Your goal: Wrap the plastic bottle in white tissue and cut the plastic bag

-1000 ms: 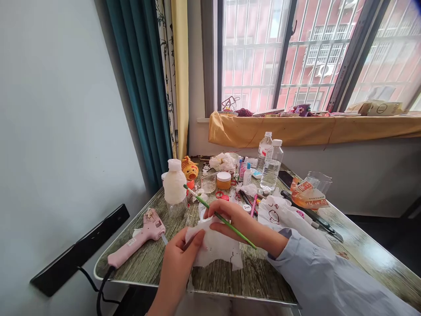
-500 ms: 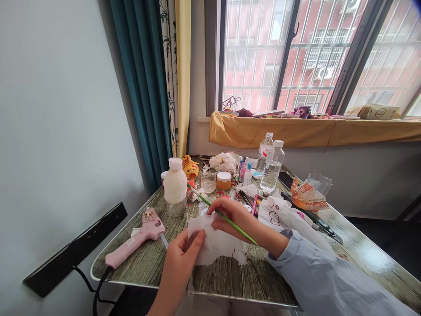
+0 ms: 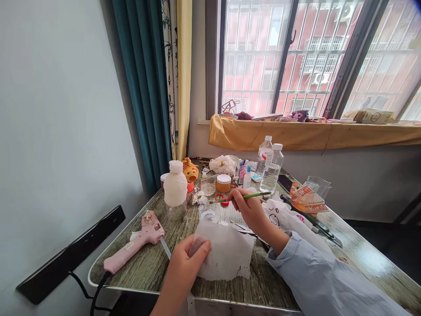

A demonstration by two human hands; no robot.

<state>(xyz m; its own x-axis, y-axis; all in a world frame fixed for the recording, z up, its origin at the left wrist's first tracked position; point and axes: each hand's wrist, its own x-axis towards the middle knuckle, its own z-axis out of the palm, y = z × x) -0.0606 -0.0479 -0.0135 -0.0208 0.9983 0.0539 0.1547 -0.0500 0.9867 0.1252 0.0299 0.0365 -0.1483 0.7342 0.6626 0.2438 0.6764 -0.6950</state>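
My left hand [image 3: 189, 263] pinches the left edge of a thin white sheet of paper [image 3: 228, 256], with the thumb on top. The sheet has a ragged lower edge and a few dark specks. My right hand [image 3: 248, 208] holds a green-handled paintbrush [image 3: 253, 195] almost level, its tip pointing left above the clutter past the sheet. Beneath that tip lies a clear plastic piece [image 3: 209, 215]. A bottle covered in white on its upper part [image 3: 175, 186] stands upright beyond my left hand.
A pink glue gun [image 3: 138, 245] lies at the left, its cord running off the table edge. Two clear water bottles [image 3: 271, 171] stand at the back right. A utility knife [image 3: 312, 219], an orange-labelled plastic piece [image 3: 309, 197], and a jar [image 3: 223, 183] are also on the table.
My right hand has left the sheet and moved up and right, the paintbrush swinging from a steep slant to nearly level. The sheet has shifted slightly toward me, still in my left hand.
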